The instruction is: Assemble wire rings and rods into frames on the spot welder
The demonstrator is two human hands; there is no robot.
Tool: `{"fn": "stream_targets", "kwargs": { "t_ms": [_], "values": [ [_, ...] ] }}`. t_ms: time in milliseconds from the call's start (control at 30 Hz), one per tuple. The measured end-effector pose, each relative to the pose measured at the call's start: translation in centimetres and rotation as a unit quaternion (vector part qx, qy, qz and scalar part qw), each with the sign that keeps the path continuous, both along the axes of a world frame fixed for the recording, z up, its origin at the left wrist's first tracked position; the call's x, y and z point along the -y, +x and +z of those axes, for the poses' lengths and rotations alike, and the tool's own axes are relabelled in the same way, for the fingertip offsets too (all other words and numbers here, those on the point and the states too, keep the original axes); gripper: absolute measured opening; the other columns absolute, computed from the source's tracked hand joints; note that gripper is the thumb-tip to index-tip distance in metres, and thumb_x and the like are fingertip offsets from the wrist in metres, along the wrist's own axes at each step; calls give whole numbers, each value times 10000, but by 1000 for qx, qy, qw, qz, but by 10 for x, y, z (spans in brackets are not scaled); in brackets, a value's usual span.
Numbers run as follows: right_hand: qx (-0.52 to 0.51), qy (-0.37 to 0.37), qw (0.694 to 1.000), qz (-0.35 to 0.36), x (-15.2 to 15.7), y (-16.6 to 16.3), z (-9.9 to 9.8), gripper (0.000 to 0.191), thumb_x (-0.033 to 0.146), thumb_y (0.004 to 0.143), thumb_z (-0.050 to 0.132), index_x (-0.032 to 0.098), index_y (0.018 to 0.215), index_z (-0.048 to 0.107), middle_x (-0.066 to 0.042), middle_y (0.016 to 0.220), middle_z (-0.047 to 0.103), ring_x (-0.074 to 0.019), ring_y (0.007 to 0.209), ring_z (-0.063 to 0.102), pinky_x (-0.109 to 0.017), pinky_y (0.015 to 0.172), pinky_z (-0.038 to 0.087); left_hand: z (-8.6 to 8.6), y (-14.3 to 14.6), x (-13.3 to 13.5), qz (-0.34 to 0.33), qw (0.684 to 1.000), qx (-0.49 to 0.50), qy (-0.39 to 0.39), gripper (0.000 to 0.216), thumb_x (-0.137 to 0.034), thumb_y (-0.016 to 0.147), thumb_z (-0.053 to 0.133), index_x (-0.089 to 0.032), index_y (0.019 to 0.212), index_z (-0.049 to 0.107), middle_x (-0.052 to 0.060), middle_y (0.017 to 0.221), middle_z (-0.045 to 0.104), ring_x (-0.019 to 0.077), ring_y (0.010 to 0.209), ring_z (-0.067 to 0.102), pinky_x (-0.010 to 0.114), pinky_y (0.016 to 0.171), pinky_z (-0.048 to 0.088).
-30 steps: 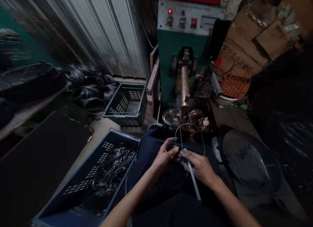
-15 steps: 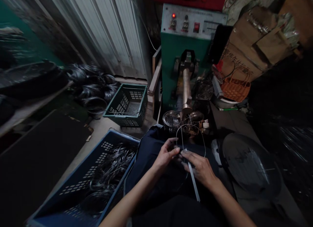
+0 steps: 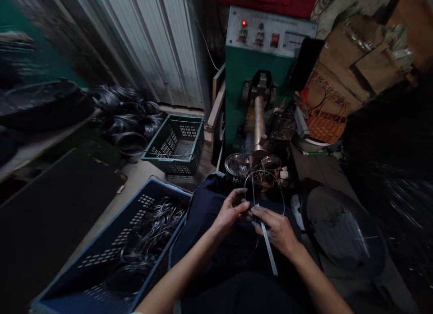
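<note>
Just ahead of the left hand [image 3: 232, 210] and right hand [image 3: 275, 230], a thin wire hoop [image 3: 246, 192] rises, and shiny round metal tins [image 3: 237, 166] and a copper-coloured rod [image 3: 259, 124] on a green machine block any forward reach. Left, a blue perforated plastic crate [image 3: 111, 255] stands near; a strip of pale floor [image 3: 142, 178] passes beyond it. Right, a dark round disc [image 3: 341, 228] sits just beside the right hand.

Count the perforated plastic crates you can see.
2. A green crate stands ahead near the corrugated wall, and a blue crate holding wire hoops sits beside the person's left forearm. More could be hidden in the dark corners.
</note>
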State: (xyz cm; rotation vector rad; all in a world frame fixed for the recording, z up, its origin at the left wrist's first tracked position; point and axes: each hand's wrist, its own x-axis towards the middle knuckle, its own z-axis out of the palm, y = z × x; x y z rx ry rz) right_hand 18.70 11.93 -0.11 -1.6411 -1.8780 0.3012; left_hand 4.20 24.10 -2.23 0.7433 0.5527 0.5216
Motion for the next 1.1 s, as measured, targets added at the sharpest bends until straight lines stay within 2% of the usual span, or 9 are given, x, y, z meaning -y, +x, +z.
{"fn": "stream_targets", "kwargs": {
  "t_ms": [867, 1100],
  "values": [
    [-1, 9, 1000, -3, -10, 9, 6, 408, 154, 871, 590, 272, 1263, 583, -29, 1213, 660, -185, 1122, 626, -311, 973, 526, 4, 13, -6, 21, 1000, 8, 5, 592, -315, 677, 804, -216, 1185, 517, -23, 789, 538, 130, 590, 627, 265, 517, 562],
    [-13, -3, 1000, -5, -11, 9, 7, 351, 205, 892, 592, 267, 1237, 596, -34, 1188, 671, -184, 1113, 628, -317, 971, 519, 5, 13, -6, 22, 1000, -7, 3, 591, -313, 675, 800, -222, 1186, 519, -24, 807, 540, 114, 554, 617, 251, 498, 555]
  ]
}}
